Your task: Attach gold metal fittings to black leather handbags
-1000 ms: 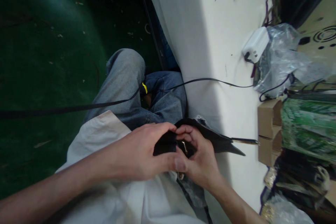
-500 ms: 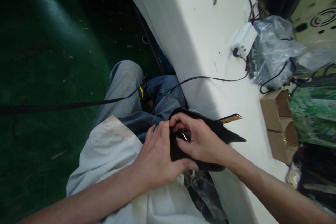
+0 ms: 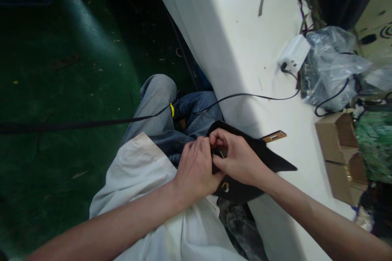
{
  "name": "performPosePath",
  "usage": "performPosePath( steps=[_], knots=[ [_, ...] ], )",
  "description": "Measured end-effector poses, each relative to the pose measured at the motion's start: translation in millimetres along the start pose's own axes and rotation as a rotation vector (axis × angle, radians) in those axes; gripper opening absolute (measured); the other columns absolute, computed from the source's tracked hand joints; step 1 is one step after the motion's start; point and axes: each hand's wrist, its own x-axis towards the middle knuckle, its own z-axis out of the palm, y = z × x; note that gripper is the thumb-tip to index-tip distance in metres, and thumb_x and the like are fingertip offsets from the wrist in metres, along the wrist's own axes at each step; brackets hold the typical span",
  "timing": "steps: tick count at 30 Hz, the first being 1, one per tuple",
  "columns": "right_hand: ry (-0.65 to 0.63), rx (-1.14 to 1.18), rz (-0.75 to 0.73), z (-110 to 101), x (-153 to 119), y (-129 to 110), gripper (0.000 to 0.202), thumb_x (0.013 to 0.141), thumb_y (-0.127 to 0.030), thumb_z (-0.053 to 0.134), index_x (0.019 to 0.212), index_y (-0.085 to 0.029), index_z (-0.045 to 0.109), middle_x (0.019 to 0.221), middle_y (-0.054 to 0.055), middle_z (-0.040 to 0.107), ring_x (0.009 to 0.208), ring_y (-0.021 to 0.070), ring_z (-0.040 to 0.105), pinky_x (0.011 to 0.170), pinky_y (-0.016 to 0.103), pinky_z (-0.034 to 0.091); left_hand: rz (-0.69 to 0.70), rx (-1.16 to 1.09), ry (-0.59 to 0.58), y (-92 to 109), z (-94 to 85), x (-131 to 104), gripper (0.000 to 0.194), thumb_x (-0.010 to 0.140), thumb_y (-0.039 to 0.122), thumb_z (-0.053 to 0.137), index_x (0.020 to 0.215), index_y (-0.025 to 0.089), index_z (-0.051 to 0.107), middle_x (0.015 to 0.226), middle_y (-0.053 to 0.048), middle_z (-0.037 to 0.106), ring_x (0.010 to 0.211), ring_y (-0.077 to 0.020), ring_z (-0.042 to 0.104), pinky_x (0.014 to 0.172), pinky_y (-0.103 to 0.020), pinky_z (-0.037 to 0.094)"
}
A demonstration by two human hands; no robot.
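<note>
A black leather-like bag rests across my lap, against the edge of the white table. A gold-coloured metal plate with a slot sticks out from a strap on its far right side, and a small gold fitting shows on its near side. My left hand is closed around the bag's left edge, its thumb bent over the front. The fingers of my right hand curl into the bag's opening beside the left fingertips. Between right thumb and forefinger glints a small metal piece, mostly hidden.
On the white table are a white power box with a black cord, a clear plastic bag and an open cardboard box. A black strap crosses above my knees. Green floor lies to the left.
My view has shifted slightly, so everything sits a little further right. The left thumb has drawn in from the bag's front, uncovering the small gold fitting. The right hand keeps its place at the opening.
</note>
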Motion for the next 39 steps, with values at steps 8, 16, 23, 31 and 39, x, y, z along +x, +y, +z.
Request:
performPosePath(
  steps=[8, 16, 23, 31, 39],
  knots=[
    [-0.047, -0.003, 0.001, 1.2, 5.0, 6.7, 0.035, 0.073, -0.004, 0.061, 0.100, -0.025, 0.054, 0.086, -0.005, 0.064, 0.079, 0.0159, 0.063, 0.072, 0.028, 0.048, 0.131, -0.209, -0.303, -48.9, -27.5, 6.2, 0.063, 0.104, 0.030, 0.065, 0.155, 0.019, 0.031, 0.141, -0.021, 0.072, 0.128, -0.0403, 0.075, 0.102, -0.055, 0.063],
    [-0.029, 0.035, 0.028, 7.6, 8.7, 9.0, 0.035, 0.071, -0.007, 0.062, 0.099, -0.025, 0.052, 0.084, -0.005, 0.063, 0.075, 0.0155, 0.062, 0.066, 0.026, 0.045, 0.244, -0.238, -0.286, -51.1, -38.8, 2.5, 0.050, 0.106, 0.010, 0.048, 0.151, 0.029, 0.045, 0.178, -0.016, 0.040, 0.150, -0.0306, 0.062, 0.117, -0.049, 0.059],
    [0.010, 0.008, 0.080, 8.4, 8.6, 9.4, 0.029, 0.071, -0.010, 0.063, 0.094, -0.024, 0.054, 0.082, -0.005, 0.060, 0.073, 0.0150, 0.059, 0.065, 0.027, 0.044, 0.299, -0.089, -0.156, -53.9, -40.2, -7.0, 0.040, 0.110, 0.016, 0.050, 0.147, 0.030, 0.058, 0.175, -0.011, 0.049, 0.147, -0.0279, 0.065, 0.114, -0.043, 0.061],
    [-0.035, -0.035, 0.037, 9.7, 3.3, -4.9, 0.028, 0.077, -0.009, 0.067, 0.095, -0.025, 0.053, 0.078, -0.007, 0.057, 0.070, 0.0136, 0.053, 0.063, 0.027, 0.038, 0.382, -0.027, -0.279, -49.8, -65.2, -3.0, 0.030, 0.094, 0.012, 0.061, 0.119, 0.026, 0.067, 0.159, -0.011, 0.057, 0.121, -0.0284, 0.075, 0.088, -0.037, 0.063],
    [-0.034, -0.131, -0.045, 27.4, -0.2, -13.0, 0.031, 0.072, -0.005, 0.064, 0.092, -0.025, 0.051, 0.078, -0.008, 0.056, 0.066, 0.0118, 0.048, 0.060, 0.027, 0.034, 0.021, -0.349, -0.043, -33.1, -57.4, -6.1, 0.024, 0.088, 0.013, 0.069, 0.073, 0.021, 0.053, 0.128, -0.005, 0.065, 0.113, -0.0220, 0.073, 0.099, -0.037, 0.058]
  ],
)
